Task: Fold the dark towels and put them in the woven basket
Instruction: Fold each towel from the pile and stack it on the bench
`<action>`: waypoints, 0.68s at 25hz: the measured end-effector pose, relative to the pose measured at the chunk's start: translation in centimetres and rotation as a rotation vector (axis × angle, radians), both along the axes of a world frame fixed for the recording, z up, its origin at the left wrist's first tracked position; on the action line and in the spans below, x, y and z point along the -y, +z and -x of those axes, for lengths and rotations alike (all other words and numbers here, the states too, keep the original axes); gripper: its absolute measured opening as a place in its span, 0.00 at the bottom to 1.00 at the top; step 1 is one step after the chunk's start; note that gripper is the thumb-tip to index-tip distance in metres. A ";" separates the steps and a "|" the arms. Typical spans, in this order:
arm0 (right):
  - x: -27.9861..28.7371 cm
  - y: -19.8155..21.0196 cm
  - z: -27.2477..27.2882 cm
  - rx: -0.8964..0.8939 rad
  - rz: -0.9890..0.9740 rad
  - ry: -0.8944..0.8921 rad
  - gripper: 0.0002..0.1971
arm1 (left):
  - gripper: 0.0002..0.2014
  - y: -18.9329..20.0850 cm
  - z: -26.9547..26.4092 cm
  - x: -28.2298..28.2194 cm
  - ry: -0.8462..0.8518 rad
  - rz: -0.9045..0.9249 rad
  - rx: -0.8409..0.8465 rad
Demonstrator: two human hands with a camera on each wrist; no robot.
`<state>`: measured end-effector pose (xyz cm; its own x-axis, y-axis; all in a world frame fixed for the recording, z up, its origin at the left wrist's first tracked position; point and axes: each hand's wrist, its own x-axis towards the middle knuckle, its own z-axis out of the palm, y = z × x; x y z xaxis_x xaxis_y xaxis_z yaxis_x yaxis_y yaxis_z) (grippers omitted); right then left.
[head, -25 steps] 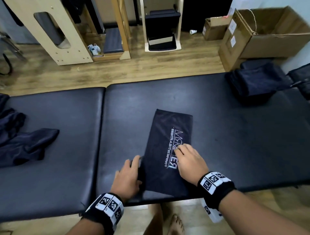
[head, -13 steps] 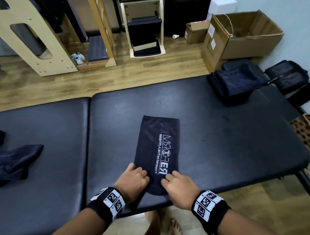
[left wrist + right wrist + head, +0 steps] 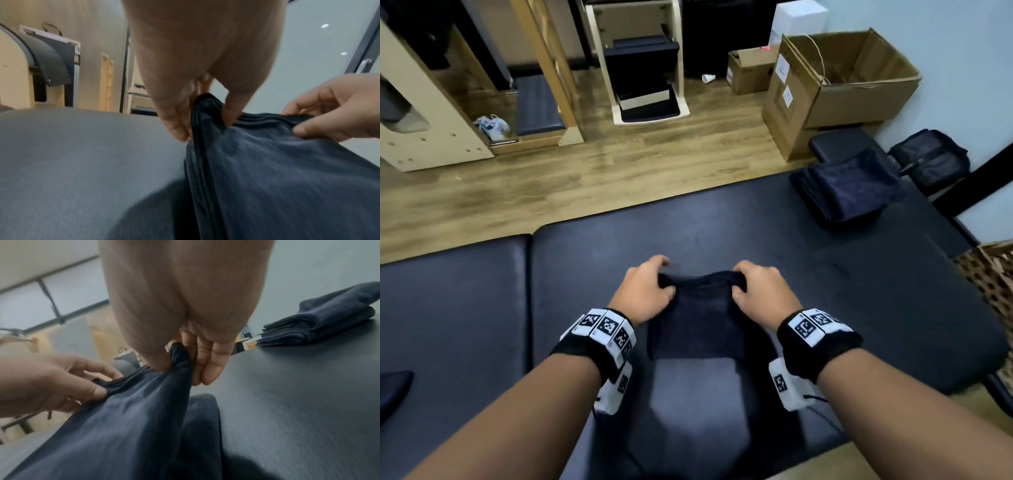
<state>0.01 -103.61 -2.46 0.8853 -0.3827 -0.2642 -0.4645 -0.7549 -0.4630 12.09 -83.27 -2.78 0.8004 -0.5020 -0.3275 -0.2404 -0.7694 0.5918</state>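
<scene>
A dark navy towel (image 3: 697, 320) lies folded in half on the black padded table (image 3: 825, 308), its layered far edge lifted slightly. My left hand (image 3: 645, 291) pinches the far left corner (image 3: 202, 113), thumb on top. My right hand (image 3: 760, 289) pinches the far right corner (image 3: 179, 358) the same way. The towel (image 3: 277, 170) slopes down from both grips toward me. A stack of folded dark towels (image 3: 849, 190) sits at the table's far right corner, also seen in the right wrist view (image 3: 320, 321). The woven basket (image 3: 989, 274) shows at the right edge, beside the table.
An unfolded dark cloth (image 3: 393, 387) peeks in at the left edge of the table. Cardboard boxes (image 3: 839, 85) and wooden exercise equipment (image 3: 431, 113) stand on the wood floor beyond the table. A black bag (image 3: 931, 159) lies behind the stack.
Both hands took the near end of the long towel and carried it away from me onto the far end, folding it in half. The printed logo is now hidden inside.
</scene>
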 end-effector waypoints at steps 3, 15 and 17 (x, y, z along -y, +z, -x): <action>-0.4 -1.9 -0.9 -0.156 0.060 -0.083 0.26 | 0.23 -1.8 -0.1 0.6 0.098 -0.167 0.026; -2.3 -4.7 0.7 -0.246 -0.285 -0.507 0.18 | 0.22 -6.7 3.4 -0.8 0.266 -0.129 -0.257; -0.7 -4.4 1.3 -0.238 -0.314 -0.487 0.14 | 0.19 -6.5 4.1 0.1 0.275 -0.065 -0.299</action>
<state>-1.24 -102.90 -6.87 0.5319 -0.5996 -0.5980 -0.8387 -0.2755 -0.4697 7.99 -83.38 -9.23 0.7664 -0.2530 -0.5904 0.1549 -0.8193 0.5521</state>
